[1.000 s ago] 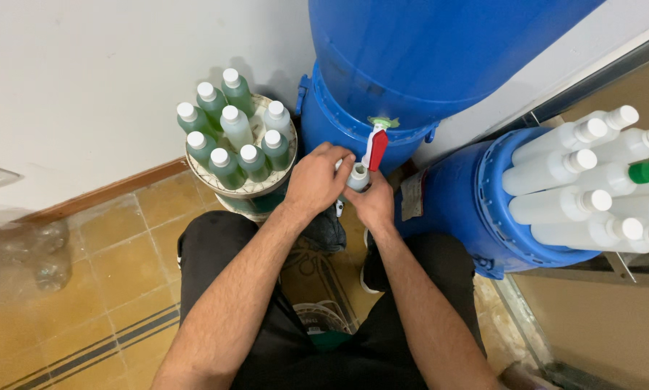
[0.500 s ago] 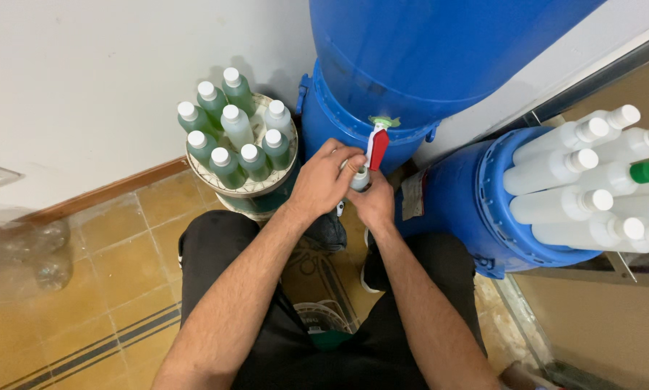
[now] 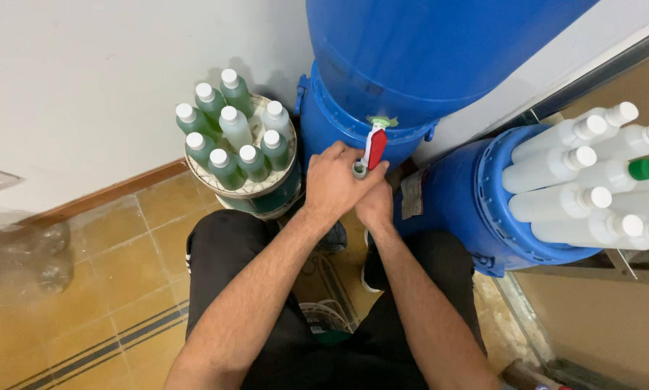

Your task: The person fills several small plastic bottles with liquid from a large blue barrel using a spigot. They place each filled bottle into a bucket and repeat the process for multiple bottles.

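A large blue barrel stands against the wall, with a tap and red lever at its lower rim. Just under the tap, the round mouth of a small bottle shows between my hands. My left hand is curled around the bottle's top, fingers close to the lever. Lower down and partly hidden by the left one, my right hand grips the same bottle. The bottle's body is hidden.
A round tub at the left holds several green-filled bottles with white caps. A second blue drum at the right carries several white bottles, one green-capped. My black-clad knees are over a yellow tiled floor.
My left hand has crept a little up and to the right around the bottle's top, closer to the red lever. My right hand has stayed where it was.
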